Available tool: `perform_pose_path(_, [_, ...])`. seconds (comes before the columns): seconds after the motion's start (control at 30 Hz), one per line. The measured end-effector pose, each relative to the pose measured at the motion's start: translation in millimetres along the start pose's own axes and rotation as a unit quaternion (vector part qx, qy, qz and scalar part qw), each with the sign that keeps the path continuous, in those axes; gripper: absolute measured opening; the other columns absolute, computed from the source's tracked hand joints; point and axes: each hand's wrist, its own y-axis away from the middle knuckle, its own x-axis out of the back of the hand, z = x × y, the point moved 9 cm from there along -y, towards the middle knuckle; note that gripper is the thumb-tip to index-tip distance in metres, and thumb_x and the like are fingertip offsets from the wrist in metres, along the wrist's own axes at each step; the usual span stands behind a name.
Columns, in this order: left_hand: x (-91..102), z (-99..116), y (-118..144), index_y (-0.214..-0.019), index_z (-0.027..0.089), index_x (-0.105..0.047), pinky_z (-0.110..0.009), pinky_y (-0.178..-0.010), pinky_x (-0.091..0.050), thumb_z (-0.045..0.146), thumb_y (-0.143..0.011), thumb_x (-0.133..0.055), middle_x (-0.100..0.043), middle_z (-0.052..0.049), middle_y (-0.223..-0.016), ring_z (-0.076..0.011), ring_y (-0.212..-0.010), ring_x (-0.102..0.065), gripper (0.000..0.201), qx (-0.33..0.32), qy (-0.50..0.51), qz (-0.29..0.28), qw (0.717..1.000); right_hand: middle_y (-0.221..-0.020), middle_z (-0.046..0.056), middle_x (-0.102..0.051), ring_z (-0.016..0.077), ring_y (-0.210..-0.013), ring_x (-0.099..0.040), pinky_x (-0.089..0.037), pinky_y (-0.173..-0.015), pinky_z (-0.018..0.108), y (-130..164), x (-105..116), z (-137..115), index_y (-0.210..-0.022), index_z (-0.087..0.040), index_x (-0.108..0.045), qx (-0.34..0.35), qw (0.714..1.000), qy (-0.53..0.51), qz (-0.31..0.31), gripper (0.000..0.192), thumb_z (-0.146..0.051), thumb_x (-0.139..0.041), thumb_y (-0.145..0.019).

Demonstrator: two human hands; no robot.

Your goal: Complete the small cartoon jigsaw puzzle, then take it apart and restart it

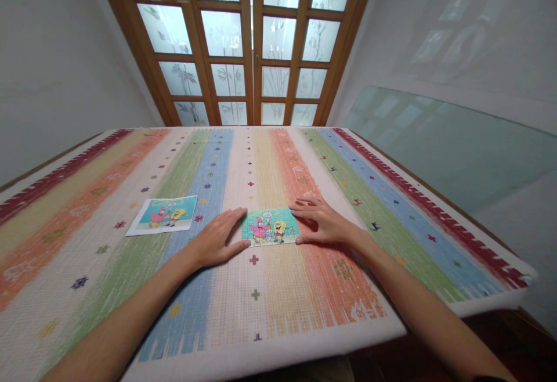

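A small cartoon jigsaw puzzle (270, 227), put together into a rectangle, lies flat on the striped tablecloth (278, 289). My left hand (217, 240) rests flat against the puzzle's left edge, fingers together and stretched out. Against the right edge lies my right hand (324, 222), fingers spread and touching the cloth. Neither hand holds anything. A printed picture (164, 215) with the same cartoon figures lies further left, apart from both hands.
The table is covered by a woven cloth in coloured stripes with small cross marks. Wooden doors (255, 45) with frosted glass panes stand behind it. A glass sheet (452, 144) leans against the right wall. The table's front edge (270, 359) is near me.
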Motion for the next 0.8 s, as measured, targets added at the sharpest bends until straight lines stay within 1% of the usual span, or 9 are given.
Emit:
perform_pose_path(0.27, [2.3,3.0,-2.5,-0.152,0.016,-0.041,-0.053,-0.110,-0.051,0.045,-0.099,-0.057,-0.057,-0.020,-0.147,-0.0345,-0.132,-0.059,0.062,0.006,-0.001,0.004,1.000,-0.147,0.013,-0.060,0.0365,-0.142,-0.046,-0.039,-0.115,0.063,-1.5,1.5,-2.5,-0.144,-0.025,-0.060,0.013,1.000,-0.007,0.013,0.076,-0.064,-0.077,-0.081])
perform_pose_path(0.43, [-0.3,2.2,-2.8,-0.150,0.014,-0.042,-0.052,-0.111,-0.049,0.048,-0.099,-0.056,-0.057,-0.021,-0.146,-0.0342,-0.133,-0.058,0.063,0.009,-0.007,-0.009,1.000,-0.144,0.015,-0.062,0.0369,-0.140,-0.048,-0.041,-0.114,0.062,-1.4,-1.7,-0.1,-0.142,-0.021,-0.062,0.009,1.000,-0.012,0.015,0.076,-0.065,-0.076,-0.082])
perform_pose_path(0.57, [3.1,2.1,-4.1,-0.150,0.015,-0.041,-0.050,-0.112,-0.048,0.047,-0.101,-0.054,-0.055,-0.019,-0.148,-0.0327,-0.136,-0.055,0.059,0.014,0.000,-0.001,1.000,-0.146,0.015,-0.061,0.0353,-0.139,-0.049,-0.040,-0.115,0.061,-0.9,0.1,0.9,-0.142,-0.021,-0.062,0.016,0.999,-0.017,0.030,0.073,-0.064,-0.075,-0.084])
perform_pose_path(0.67, [11.6,0.3,-5.8,-0.147,0.016,-0.043,-0.049,-0.111,-0.049,0.041,-0.104,-0.049,-0.058,-0.017,-0.144,-0.0305,-0.136,-0.054,0.050,0.015,-0.003,0.030,0.999,-0.147,0.014,-0.060,0.0338,-0.139,-0.049,-0.038,-0.117,0.061,-1.1,4.6,-1.2,-0.141,-0.022,-0.063,0.026,0.998,-0.011,0.051,0.065,-0.061,-0.071,-0.089])
perform_pose_path(0.73, [22.5,-5.3,-6.3,-0.143,0.017,-0.047,-0.050,-0.110,-0.049,0.037,-0.104,-0.048,-0.062,-0.016,-0.138,-0.0304,-0.133,-0.056,0.044,0.022,-0.018,0.070,0.997,-0.147,0.013,-0.060,0.0339,-0.139,-0.048,-0.039,-0.116,0.061,-1.5,5.8,-1.6,-0.139,-0.023,-0.064,0.025,0.998,0.002,0.057,0.061,-0.059,-0.069,-0.091])
perform_pose_path(0.8, [37.5,-17.0,-5.5,-0.138,0.018,-0.051,-0.051,-0.108,-0.049,0.034,-0.103,-0.049,-0.064,-0.015,-0.133,-0.0310,-0.129,-0.057,0.038,0.043,-0.042,0.117,0.991,-0.145,0.013,-0.061,0.0344,-0.138,-0.048,-0.041,-0.114,0.060,-2.0,5.8,-1.0,-0.137,-0.022,-0.066,0.025,0.998,0.017,0.062,0.056,-0.057,-0.068,-0.093])
